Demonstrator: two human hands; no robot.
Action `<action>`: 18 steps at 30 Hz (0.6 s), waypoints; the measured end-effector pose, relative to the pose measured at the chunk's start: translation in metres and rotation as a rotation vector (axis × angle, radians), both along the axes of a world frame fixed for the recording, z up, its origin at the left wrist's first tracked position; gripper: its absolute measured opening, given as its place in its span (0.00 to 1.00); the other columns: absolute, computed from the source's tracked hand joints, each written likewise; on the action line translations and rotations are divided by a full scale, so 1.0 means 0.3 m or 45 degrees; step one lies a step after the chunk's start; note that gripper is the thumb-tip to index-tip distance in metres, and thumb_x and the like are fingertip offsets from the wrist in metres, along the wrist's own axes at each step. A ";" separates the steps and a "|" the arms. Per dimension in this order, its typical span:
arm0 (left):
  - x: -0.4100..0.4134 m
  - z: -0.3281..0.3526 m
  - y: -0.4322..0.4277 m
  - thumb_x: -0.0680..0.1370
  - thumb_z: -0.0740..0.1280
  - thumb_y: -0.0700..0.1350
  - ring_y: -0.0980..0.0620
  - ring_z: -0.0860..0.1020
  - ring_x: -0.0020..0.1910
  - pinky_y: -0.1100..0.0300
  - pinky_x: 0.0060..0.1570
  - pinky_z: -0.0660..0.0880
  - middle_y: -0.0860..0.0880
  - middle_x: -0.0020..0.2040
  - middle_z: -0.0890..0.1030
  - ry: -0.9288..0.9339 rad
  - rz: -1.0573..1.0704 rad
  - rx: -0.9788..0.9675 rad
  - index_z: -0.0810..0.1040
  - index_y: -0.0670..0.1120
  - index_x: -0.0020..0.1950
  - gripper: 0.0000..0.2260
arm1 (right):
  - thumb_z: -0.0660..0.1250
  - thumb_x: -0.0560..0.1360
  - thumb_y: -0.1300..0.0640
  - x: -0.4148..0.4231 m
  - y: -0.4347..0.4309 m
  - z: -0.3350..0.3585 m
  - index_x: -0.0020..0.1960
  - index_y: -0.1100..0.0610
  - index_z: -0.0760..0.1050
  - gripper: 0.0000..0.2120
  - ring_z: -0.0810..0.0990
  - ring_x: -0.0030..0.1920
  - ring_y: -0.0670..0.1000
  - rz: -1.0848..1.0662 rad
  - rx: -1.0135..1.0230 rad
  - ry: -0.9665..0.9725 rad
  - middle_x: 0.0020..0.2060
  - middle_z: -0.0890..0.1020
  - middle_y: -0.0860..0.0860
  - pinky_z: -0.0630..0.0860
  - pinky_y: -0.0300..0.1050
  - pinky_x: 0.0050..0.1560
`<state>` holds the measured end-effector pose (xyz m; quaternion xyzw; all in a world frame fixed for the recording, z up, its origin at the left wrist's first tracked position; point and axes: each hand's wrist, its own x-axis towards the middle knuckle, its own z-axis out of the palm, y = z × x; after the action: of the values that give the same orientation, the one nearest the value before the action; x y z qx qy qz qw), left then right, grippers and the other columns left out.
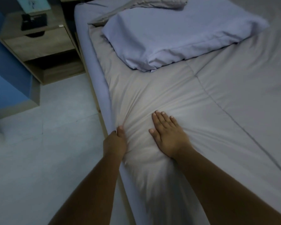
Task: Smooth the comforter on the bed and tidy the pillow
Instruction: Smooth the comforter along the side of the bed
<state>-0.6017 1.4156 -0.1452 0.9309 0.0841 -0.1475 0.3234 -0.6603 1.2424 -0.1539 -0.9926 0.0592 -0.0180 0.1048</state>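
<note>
Clearly the smoothing is only partway: the left hand (pixel 115 142) has its grip closed on the comforter (pixel 152 98) edge at the bed (pixel 88 51) side, while the right hand (pixel 167 133) lies flat on it with fingers straight — creases fan out around both. The pillow (pixel 177 36) lies askew and rumpled on the comforter — not yet tidied, I judge.

Both bare forearms stretch out from the near side, the left one running almost straight ahead, the right one coming in at a slant from the near right. The left hand (pixel 115 141) is curled, thumb on top and fingers tucked out of sight, pinching the left edge of the pale beige quilted comforter (pixel 152 95). Just to its right, the right hand (pixel 167 135) lies palm down on that cover, fingers straight and slightly spread, pointing far.
</note>
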 end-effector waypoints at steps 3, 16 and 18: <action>0.016 0.001 -0.025 0.82 0.48 0.57 0.36 0.73 0.63 0.50 0.63 0.68 0.32 0.63 0.75 0.056 -0.017 0.035 0.75 0.34 0.62 0.30 | 0.33 0.79 0.39 -0.008 -0.016 -0.011 0.73 0.58 0.63 0.36 0.65 0.72 0.54 -0.002 0.025 -0.012 0.72 0.67 0.54 0.54 0.50 0.74; 0.719 0.105 -0.155 0.73 0.55 0.70 0.40 0.71 0.66 0.48 0.69 0.67 0.38 0.69 0.71 0.133 0.171 -0.505 0.68 0.40 0.71 0.40 | 0.44 0.77 0.41 0.520 -0.032 0.045 0.72 0.61 0.64 0.33 0.65 0.72 0.57 -0.151 0.078 -0.112 0.72 0.68 0.57 0.54 0.53 0.72; 0.769 0.083 -0.138 0.79 0.54 0.61 0.39 0.69 0.69 0.51 0.70 0.64 0.37 0.71 0.69 0.035 0.019 -0.321 0.65 0.38 0.72 0.31 | 0.37 0.77 0.37 0.601 -0.021 0.044 0.74 0.60 0.60 0.37 0.61 0.74 0.56 -0.068 0.046 -0.085 0.74 0.64 0.56 0.49 0.50 0.73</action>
<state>-0.3710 1.3741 -0.1201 0.8801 0.0761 -0.1672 0.4378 -0.4800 1.2361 -0.1406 -0.9874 0.0824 -0.0529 0.1241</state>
